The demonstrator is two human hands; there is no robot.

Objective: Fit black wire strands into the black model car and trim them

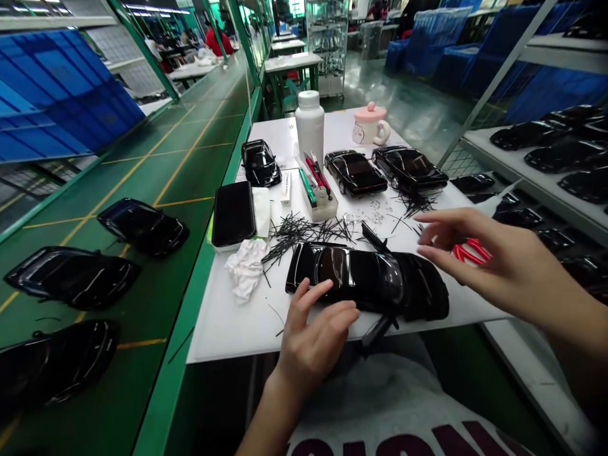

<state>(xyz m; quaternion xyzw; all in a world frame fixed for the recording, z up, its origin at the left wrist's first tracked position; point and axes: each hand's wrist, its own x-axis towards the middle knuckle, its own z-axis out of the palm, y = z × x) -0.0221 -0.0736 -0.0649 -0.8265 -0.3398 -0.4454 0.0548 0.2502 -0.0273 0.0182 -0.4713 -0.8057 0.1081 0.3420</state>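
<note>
Two hands work at a white bench point(228, 329). A glossy black model car point(368, 278), long and smooth-bodied with its doors swung open, lies near the front edge. The left hand point(313, 335) rests with loosely spread fingers against the car's near side, thumb and forefinger touching the shiny roof, gripping nothing. The right hand point(498, 259) hovers just beyond the car's bonnet, open and flat, fingers extended; red-handled snips point(470, 251) lie on the bench behind it (whether the fingers touch them I cannot tell). Thin black plastic slivers point(304, 231) lie scattered behind the car, beside a crumpled white cloth point(246, 269) and a flat black phone point(232, 213). Further back stand a white cylindrical bottle point(310, 123), a small tool holder point(318, 190), a pink-lidded mug point(370, 125) and three more glossy black cars point(356, 172).
</note>
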